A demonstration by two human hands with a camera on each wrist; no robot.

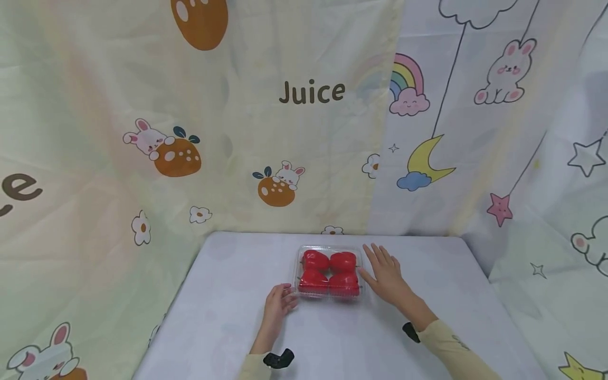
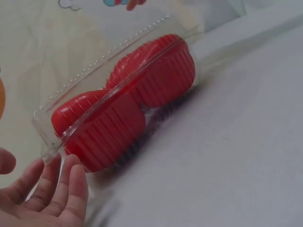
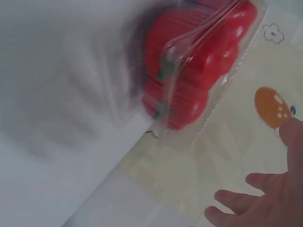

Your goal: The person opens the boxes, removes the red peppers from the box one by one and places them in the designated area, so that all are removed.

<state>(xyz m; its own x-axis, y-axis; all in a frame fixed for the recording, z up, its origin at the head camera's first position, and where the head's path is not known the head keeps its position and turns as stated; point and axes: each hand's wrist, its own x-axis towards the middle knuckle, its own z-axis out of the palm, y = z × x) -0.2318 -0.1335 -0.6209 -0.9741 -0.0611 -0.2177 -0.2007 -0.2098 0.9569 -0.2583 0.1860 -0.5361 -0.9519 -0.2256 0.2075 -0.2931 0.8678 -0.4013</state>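
A clear plastic clamshell box (image 1: 298,264) sits on the white table with its lid down. Inside it are several glossy red bell peppers (image 1: 343,262); green stems show in the right wrist view. My left hand (image 1: 277,305) is at the box's near left corner, its relaxed fingers (image 2: 75,187) right at the rim in the left wrist view. On the other side, my right hand (image 1: 387,274) is held flat with fingers spread, beside the box's right edge. In the right wrist view, that hand's fingers (image 3: 236,201) are apart from the box, around nothing.
The white table (image 1: 256,253) ends at a printed cloth backdrop (image 1: 328,132) close behind the box. More printed cloth (image 1: 527,295) hangs along the right side. A dark band (image 1: 279,359) is on the left wrist and another (image 1: 410,332) on the right.
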